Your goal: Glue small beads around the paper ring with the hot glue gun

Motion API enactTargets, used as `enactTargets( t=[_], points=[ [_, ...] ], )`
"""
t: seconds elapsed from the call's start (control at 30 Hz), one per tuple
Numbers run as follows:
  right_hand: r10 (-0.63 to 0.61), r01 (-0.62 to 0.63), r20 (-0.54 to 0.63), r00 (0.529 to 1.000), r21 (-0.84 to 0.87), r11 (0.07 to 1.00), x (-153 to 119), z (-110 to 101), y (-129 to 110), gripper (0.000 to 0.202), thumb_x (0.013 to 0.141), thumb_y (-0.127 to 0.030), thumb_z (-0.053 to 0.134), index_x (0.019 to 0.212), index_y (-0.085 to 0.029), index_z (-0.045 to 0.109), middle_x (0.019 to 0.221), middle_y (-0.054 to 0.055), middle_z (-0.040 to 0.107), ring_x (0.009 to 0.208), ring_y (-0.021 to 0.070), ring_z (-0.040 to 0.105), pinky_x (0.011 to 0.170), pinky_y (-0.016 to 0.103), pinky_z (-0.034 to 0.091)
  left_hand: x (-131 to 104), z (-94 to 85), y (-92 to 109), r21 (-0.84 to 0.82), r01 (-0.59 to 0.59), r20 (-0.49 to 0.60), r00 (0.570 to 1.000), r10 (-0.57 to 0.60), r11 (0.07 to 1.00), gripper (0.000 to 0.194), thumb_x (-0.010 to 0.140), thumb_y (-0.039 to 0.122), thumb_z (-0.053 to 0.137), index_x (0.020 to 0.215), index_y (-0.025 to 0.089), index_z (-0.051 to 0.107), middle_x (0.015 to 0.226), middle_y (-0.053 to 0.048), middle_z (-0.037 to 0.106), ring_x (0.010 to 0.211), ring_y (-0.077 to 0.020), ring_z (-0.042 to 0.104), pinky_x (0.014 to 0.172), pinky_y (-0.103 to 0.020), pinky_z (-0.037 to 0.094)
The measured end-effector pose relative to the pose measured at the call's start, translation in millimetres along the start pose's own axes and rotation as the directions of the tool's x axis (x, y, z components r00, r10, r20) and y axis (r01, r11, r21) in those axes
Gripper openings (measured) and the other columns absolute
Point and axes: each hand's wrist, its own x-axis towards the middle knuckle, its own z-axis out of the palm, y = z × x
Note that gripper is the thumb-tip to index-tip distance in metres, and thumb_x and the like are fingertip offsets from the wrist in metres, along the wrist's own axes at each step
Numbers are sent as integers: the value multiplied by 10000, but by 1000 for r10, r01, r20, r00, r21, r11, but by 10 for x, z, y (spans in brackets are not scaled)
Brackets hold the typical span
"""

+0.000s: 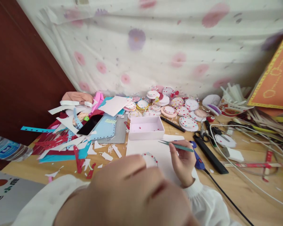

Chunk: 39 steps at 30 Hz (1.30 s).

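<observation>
R hand: fingers pinched on tweezers. L hand: fingers curled, hold can't tell. Bead ring mid-sheet, part hidden, prob. unfinished; beaded discs toward bench back edge look done.

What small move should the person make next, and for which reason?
Probably move the left hand aside: it looms blurred before the camera and hides part of the dotted disc, while the right hand holds the tweezers near that disc.
</observation>
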Motion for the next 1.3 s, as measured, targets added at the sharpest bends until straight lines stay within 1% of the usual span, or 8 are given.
enactTargets(
  t=[0.07, 0.17, 0.27, 0.4, 0.67, 0.9, 1.1, 1.3],
  points=[
    [1, -1, 0, 1000, -5, 1000, 0, -7, 11, 75, 841, -236, 632, 864, -209, 566, 812, 35, 558, 734, 183, 562, 624, 319, 466, 239, 64, -245, 68, -176, 46, 984, 173, 982, 211, 889, 305, 461, 767, 315, 634, 646, 0, 593, 602, -187, 526, 607, -396, 461],
    [-11, 11, -30, 999, -22, 1000, 11, 3, 29, 81, 832, -219, 642, 874, -199, 576, 810, 30, 564, 727, 171, 569, 619, 308, 475, 360, 339, -815, 185, -10, -104, 994, 29, 983, 219, 902, 211, 429, 801, 218, 623, 767, -30, 632, 739, -186, 576, 706, -368, 472],
    [-48, 45, -77, 996, -36, 998, 28, 32, 31, 86, 821, -200, 656, 849, -197, 575, 817, 37, 578, 758, 175, 584, 630, 308, 485, 240, 736, -1373, 236, 148, -168, 980, -110, 960, 236, 864, 201, 520, 1082, 178, 605, 1110, -107, 636, 1060, -268, 556, 921, -456, 441],
    [-48, 48, -80, 996, 2, 999, 21, 62, 36, 116, 810, -173, 663, 831, -203, 553, 891, 66, 606, 865, 205, 612, 694, 346, 520, -11, 1123, -1761, 264, 202, -151, 974, -167, 943, 276, 870, 180, 542, 1143, 191, 583, 1129, -97, 657, 1156, -285, 531, 1028, -533, 377],
    [-65, 66, 44, 997, -28, 997, 164, 29, 10, 142, 823, -118, 640, 899, -211, 565, 1053, 102, 639, 999, 235, 627, 806, 409, 524, -176, 1242, -1760, 282, 131, -206, 976, -73, 950, 227, 893, 69, 470, 980, 199, 635, 847, -43, 708, 938, -216, 609, 991, -483, 388],
    [-118, 195, 455, 883, -127, 973, 622, 384, -19, 114, 836, -129, 627, 865, -236, 601, 898, 44, 729, 850, 197, 685, 744, 327, 529, -165, 1265, -1772, 259, 101, -306, 952, -18, 961, 210, 872, 45, 492, 895, 188, 644, 786, -17, 705, 870, -182, 609, 977, -426, 367],
    [-82, 277, 540, 838, -292, 916, 738, 714, 127, 137, 795, -95, 643, 774, -222, 594, 819, 21, 742, 765, 221, 671, 708, 347, 469, -194, 1296, -1774, 252, 105, -296, 955, -27, 962, 228, 874, 41, 480, 909, 191, 648, 773, -10, 700, 867, -177, 602, 982, -421, 355],
    [-80, 324, 540, 838, -374, 869, 720, 783, 158, 148, 780, -72, 640, 756, -208, 585, 806, 18, 742, 741, 221, 658, 707, 336, 431, -193, 1287, -1768, 251, 111, -294, 955, -33, 962, 214, 886, 56, 477, 898, 183, 649, 776, -12, 691, 860, -171, 602, 981, -411, 360]
  ],
)
